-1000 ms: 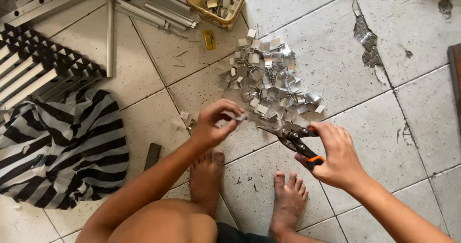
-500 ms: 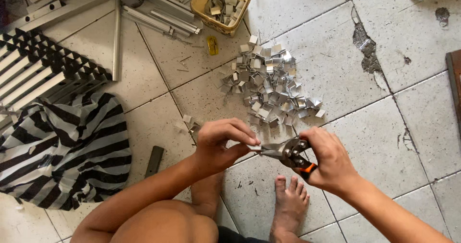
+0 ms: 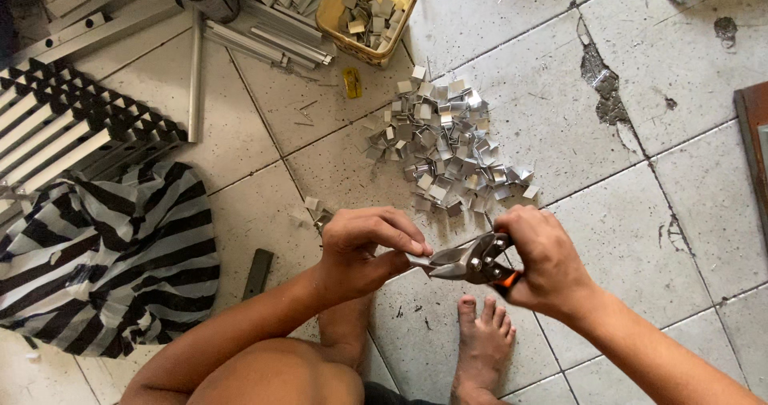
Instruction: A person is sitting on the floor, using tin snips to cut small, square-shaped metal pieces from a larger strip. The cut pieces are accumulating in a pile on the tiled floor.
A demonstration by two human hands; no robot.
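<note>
Two hands over tiled floor, right hand [image 3: 548, 265] fingers gripping snips [image 3: 468, 261], left hand [image 3: 364, 249] fingers pinching small metal piece [image 3: 418, 259]

Both hands [image 3: 368, 249] [image 3: 544, 261] closed, seemingly gripping

Only 1 view is showing this moment: a camera worn on the person's head is looking almost straight down at the tiled floor [image 3: 680, 237]. It is sitting close above the work, so the left hand [image 3: 364, 249] and right hand [image 3: 544, 261] are filling the lower middle, with a knee and bare foot [image 3: 480, 345] at the bottom edge. The far floor is running toward the top edge, and no second view is sharing the scene.
</note>
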